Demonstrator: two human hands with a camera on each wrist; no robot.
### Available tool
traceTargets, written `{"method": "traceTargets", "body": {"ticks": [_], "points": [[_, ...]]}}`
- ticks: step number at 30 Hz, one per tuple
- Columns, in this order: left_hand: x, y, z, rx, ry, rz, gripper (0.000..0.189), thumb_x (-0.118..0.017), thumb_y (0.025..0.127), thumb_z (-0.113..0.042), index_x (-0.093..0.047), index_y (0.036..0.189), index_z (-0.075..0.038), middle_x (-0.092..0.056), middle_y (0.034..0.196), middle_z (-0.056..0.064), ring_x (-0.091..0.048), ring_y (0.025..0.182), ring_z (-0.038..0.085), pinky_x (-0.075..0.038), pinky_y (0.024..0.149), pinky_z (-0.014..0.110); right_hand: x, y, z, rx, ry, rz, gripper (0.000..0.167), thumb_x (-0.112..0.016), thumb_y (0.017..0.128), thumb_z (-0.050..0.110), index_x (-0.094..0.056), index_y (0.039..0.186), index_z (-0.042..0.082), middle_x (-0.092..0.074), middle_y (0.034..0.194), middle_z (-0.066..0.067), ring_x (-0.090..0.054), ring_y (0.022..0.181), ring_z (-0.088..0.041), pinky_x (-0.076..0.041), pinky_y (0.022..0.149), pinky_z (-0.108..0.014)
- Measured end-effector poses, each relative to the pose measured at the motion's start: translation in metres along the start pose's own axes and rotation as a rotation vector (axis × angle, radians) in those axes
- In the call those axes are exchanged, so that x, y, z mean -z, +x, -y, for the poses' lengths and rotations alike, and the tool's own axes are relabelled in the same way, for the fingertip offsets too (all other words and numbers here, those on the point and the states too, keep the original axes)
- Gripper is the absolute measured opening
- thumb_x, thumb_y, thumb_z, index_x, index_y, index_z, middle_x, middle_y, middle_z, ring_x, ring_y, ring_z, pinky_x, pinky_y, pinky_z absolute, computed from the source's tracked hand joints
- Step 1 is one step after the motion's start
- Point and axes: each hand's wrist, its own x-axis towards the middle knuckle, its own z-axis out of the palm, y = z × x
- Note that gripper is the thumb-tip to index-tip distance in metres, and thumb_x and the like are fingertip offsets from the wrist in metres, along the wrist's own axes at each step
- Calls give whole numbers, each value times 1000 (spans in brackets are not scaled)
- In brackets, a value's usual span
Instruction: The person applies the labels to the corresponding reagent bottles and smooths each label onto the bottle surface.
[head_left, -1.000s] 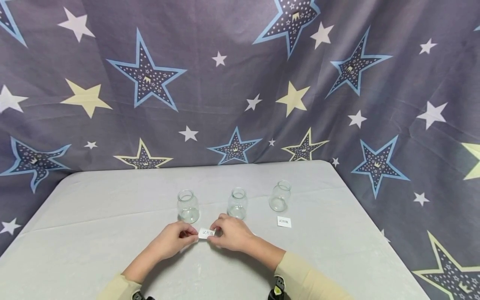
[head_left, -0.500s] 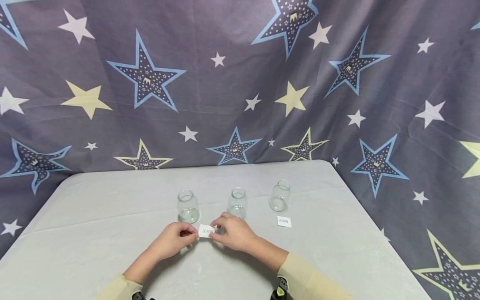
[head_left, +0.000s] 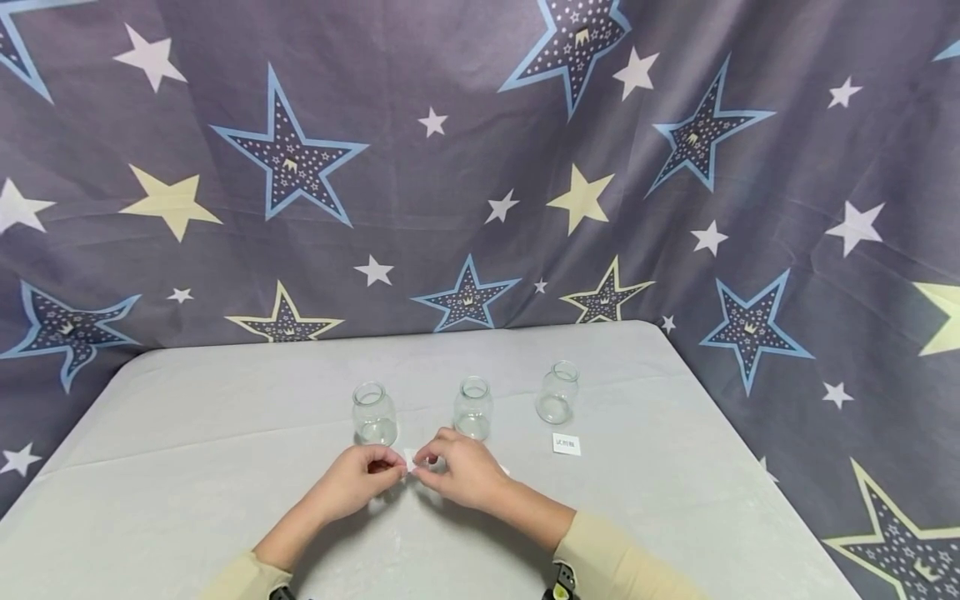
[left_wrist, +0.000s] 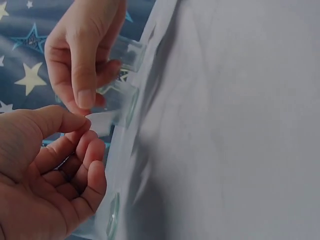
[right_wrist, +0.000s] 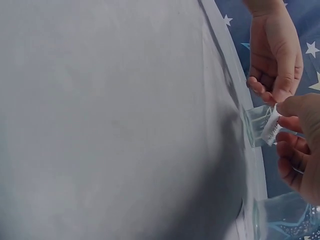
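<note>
Between the hands is a small white paper label [head_left: 409, 458] with dark handwriting, which shows in the right wrist view. My left hand [head_left: 356, 483] pinches one edge of it between thumb and forefinger. The fingertips of my right hand [head_left: 465, 473] pinch it from the other side, almost meeting the left ones and covering most of the label in the head view. Just beyond the left hand stands a clear glass jar [head_left: 374, 412], and a second glass jar [head_left: 473, 407] stands behind the right hand. Both jars are upright and without lids.
A third glass jar [head_left: 558, 392] stands farther right, with another written label [head_left: 566, 444] lying in front of it. A white scrap [head_left: 505, 469] peeks out beside the right wrist. The grey cloth-covered table [head_left: 187, 467] ends at a star-patterned curtain [head_left: 420, 167].
The label has turned so its writing no longer faces the head camera. My left fingertips have shifted slightly right, closer to the right hand's fingertips. The jars have stayed in place.
</note>
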Motion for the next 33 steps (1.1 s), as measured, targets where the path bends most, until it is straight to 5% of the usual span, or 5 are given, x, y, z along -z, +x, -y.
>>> {"method": "traceTargets", "body": {"ticks": [10, 22, 33], "points": [[-2, 2, -3, -10, -26, -9, 18, -63, 88, -24, -67, 91, -7, -65, 81, 8, -50, 66, 2, -43, 59, 20, -3, 1, 2, 8, 141, -56, 15, -67, 86, 27, -72, 91, 13, -63, 80, 0, -54, 62, -9, -37, 57, -8], [-3, 4, -5, 61, -133, -24, 29, -61, 90, -29, -68, 96, -2, -69, 84, 12, -61, 74, 11, -49, 65, 21, 0, 1, 2, -30, 147, -67, 16, -66, 86, 29, -73, 91, 14, -62, 79, 4, -43, 59, 4, -37, 55, -8], [-4, 4, -7, 27, -150, 4, 25, -59, 91, -22, -66, 96, 1, -68, 87, 14, -61, 75, 9, -50, 66, 22, 1, 0, 2, -56, 199, -71, 17, -68, 85, 29, -73, 89, 13, -63, 79, 3, -43, 59, 3, -38, 56, -10]]}}
